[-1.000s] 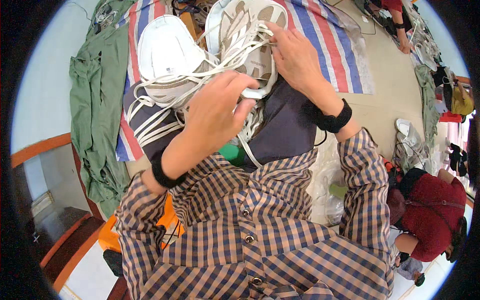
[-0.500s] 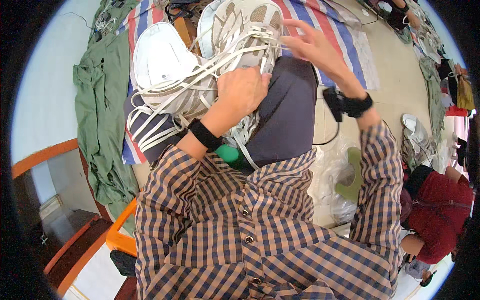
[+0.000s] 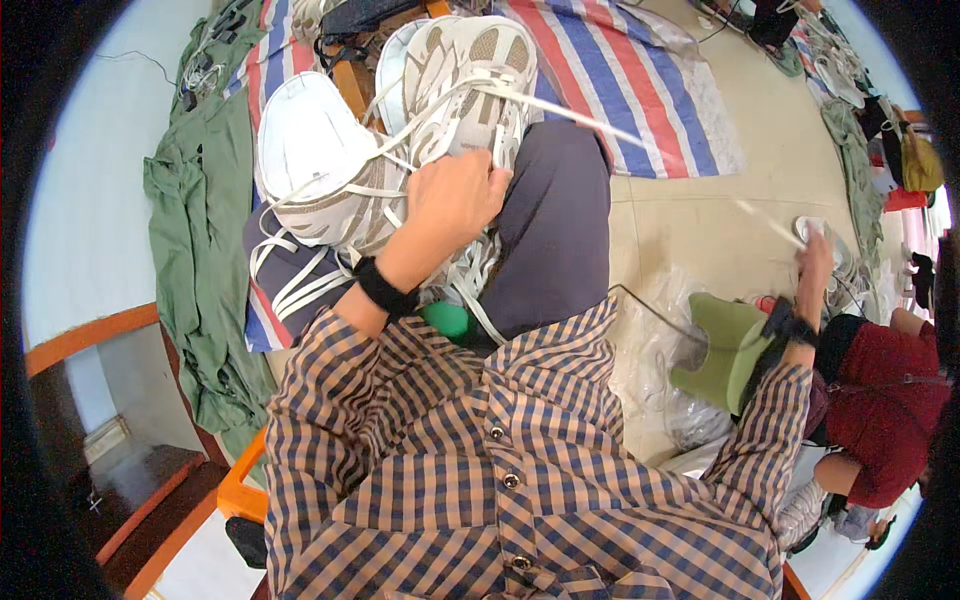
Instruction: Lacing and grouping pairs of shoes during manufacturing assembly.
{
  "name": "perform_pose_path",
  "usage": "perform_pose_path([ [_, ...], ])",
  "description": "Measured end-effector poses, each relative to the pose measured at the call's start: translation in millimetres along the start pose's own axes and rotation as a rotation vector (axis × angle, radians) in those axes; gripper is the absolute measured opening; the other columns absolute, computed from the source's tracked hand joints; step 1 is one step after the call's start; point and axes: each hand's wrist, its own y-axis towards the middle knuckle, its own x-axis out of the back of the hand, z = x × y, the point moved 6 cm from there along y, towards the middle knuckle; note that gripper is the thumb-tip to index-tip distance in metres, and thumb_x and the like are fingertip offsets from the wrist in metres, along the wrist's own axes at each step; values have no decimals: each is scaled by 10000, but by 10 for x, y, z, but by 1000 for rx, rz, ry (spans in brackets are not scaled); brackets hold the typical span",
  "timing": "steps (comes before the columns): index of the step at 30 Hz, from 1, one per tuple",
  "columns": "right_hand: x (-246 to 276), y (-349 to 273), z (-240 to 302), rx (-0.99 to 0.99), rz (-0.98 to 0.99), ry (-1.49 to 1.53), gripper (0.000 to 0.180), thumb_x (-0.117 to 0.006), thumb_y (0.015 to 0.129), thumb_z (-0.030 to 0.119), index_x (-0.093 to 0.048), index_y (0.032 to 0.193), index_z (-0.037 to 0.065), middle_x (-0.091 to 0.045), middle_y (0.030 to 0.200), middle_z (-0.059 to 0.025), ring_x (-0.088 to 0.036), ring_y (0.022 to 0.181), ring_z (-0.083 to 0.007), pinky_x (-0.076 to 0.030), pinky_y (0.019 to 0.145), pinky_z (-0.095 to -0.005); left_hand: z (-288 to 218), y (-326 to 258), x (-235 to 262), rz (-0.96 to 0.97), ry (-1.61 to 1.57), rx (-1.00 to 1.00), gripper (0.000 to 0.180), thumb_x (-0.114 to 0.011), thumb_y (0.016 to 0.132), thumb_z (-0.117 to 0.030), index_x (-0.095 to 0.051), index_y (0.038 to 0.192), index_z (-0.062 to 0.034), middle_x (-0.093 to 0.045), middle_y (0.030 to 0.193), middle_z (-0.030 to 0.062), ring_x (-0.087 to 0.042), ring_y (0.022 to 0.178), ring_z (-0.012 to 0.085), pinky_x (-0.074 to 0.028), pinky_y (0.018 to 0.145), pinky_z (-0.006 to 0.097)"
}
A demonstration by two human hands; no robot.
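Note:
A beige-and-white sneaker (image 3: 487, 75) with brown mesh at its toe rests on my lap. My left hand (image 3: 455, 195) is closed on its near end, fingers curled, holding it against my thigh. From the sneaker's lacing a cream shoelace (image 3: 590, 122) stretches far to the right, blurred along part of its length. At the far right, my right hand (image 3: 815, 262) is closed around the lace's other end, arm extended. Left of the sneaker lies another beige-and-white shoe (image 3: 345, 215) with a smooth pale surface facing up. Loose laces (image 3: 300, 275) loop over my left thigh.
A striped red, white and blue sheet (image 3: 640, 90) covers floor ahead. Green cloth (image 3: 205, 250) hangs along the left. To the right are a green stool-like object (image 3: 715, 345), clear plastic wrap (image 3: 650, 350) and a person in dark red (image 3: 890, 410). A green round object (image 3: 446, 319) sits in my lap.
My right hand has swung from beside the sneaker's toe far out to the right and nearer me, drawing the shoelace out straight. My left hand keeps its hold on the sneaker.

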Motion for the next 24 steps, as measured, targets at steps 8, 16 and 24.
perform_pose_path([
  [8, -1505, -1079, 345, 196, 727, -66, 349, -533, 859, 104, -526, 1196, 13, -657, 859, -72, -586, 737, -111, -481, 677, -243, 94, 242, 746, -630, -42, -252, 227, -636, 766, -148, -573, 980, -105, -578, 915, 103, -576, 895, 299, -469, 738, 381],
  [16, -3085, -2006, 2065, 656, 846, -36, 333, -533, 890, 116, -518, 1212, 33, -672, 877, -61, -599, 760, -109, -479, 697, -251, 70, 194, 569, -374, 46, -448, 116, -582, 788, -113, -602, 899, -87, -574, 786, 106, -573, 740, 288, -449, 633, 387],
  [24, -3678, -2371, 2539, 1050, 631, -127, 304, -528, 820, 106, -538, 1121, 70, -653, 820, -146, -632, 757, -325, -500, 637, -423, 274, 570, 751, -549, -175, -295, 157, -560, 810, -146, -598, 950, -87, -628, 794, 106, -617, 746, 262, -469, 647, 353],
])
